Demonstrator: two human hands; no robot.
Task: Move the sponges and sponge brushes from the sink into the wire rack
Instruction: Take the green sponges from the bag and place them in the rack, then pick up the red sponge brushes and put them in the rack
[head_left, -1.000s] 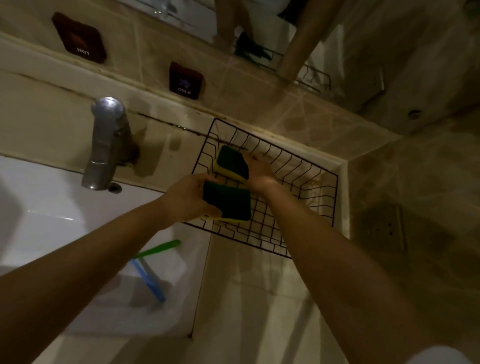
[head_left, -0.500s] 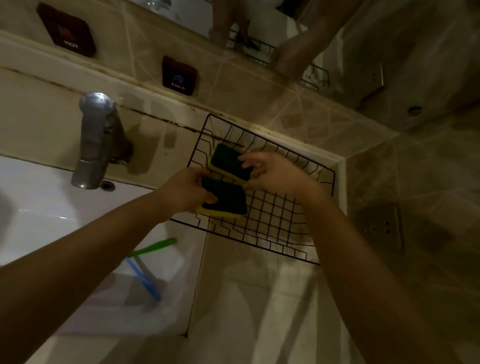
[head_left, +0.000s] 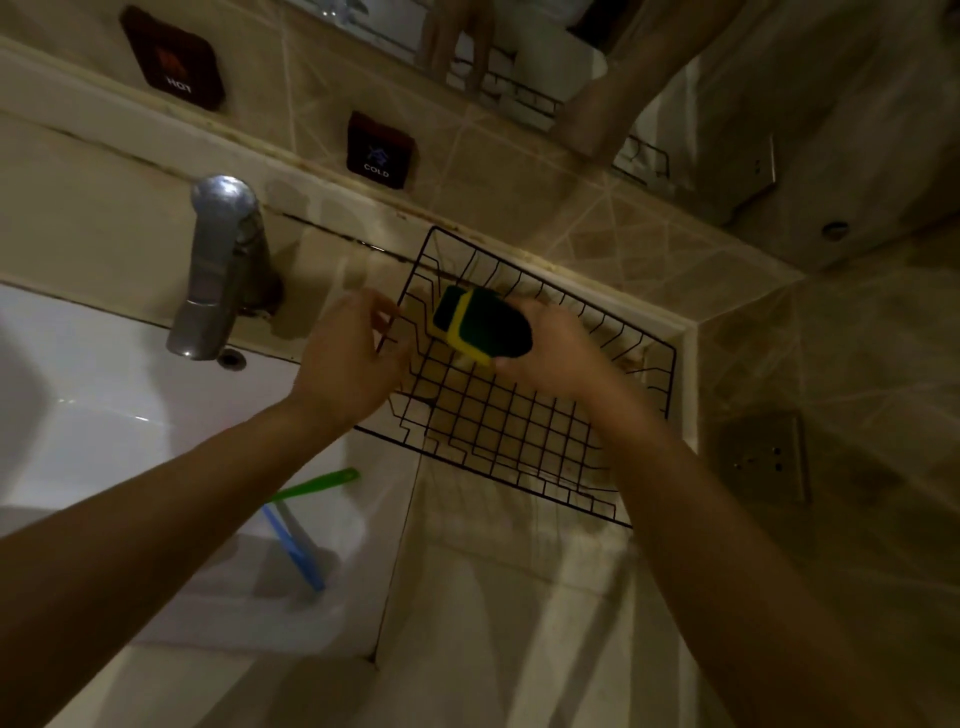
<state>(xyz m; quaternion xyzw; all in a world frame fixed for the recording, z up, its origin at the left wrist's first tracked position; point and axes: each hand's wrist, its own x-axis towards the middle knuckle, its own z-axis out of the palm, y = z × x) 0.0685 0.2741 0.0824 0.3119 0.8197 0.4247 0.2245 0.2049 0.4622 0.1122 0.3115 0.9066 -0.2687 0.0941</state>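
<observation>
Over the back left corner of the wire rack (head_left: 524, 415), the right hand (head_left: 550, 353) is gripping two green-and-yellow sponges (head_left: 480, 325) stacked together on edge, thumb below and fingers wrapping the far side. The sponges are sitting inside the rack's outline; whether they are touching the wire floor cannot be told. The left hand (head_left: 348, 364) is hanging just beside the rack's left rim, fingers spread and loosely curled, gripping nothing, fingertips close to the wires. The rack is resting on the tiled worktop (head_left: 509, 613) in the corner where two tiled walls are meeting. To the left, the white sink (head_left: 130, 415) is holding two sponge brushes: a green handle (head_left: 317, 484) is leaning against the sink's right wall, and a blue handle (head_left: 293, 548) is lying below it, pointing down into the basin. Their heads are hidden by the left forearm. A chrome tap (head_left: 218, 270) is standing behind the sink. Two dark plaques reading HOT (head_left: 174, 57) and COLD (head_left: 379, 150) are showing on the wall. A wall socket (head_left: 763, 457) is sitting right of the rack. Lighting is dim.
</observation>
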